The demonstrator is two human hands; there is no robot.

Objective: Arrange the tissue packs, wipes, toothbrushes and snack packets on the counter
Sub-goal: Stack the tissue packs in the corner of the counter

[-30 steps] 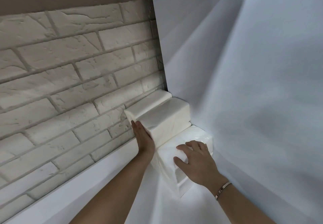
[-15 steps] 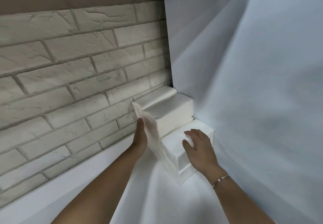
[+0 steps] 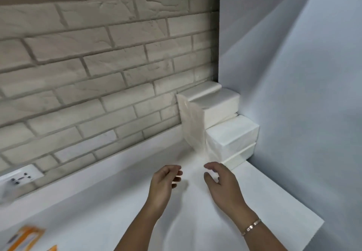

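Observation:
Several white tissue packs (image 3: 225,125) sit stacked in steps in the far right corner of the white counter (image 3: 109,201), against the brick wall. Loose clear wrapper hangs down the stack's left face. My left hand (image 3: 163,182) and my right hand (image 3: 221,182) hover over the counter just in front of the stack, apart from it. Both have loosely curled fingers and hold nothing. An orange packet (image 3: 23,237) lies at the lower left edge of the view.
A brick-pattern wall (image 3: 98,64) runs along the back of the counter, with a white wall socket (image 3: 19,176) at the left. A plain white side wall (image 3: 303,94) closes the counter on the right. The counter's right front corner shows at the lower right.
Both hands have let go of the tissue stack and drawn back toward me. The view has pulled back and shifted, bringing the socket and orange packet into sight.

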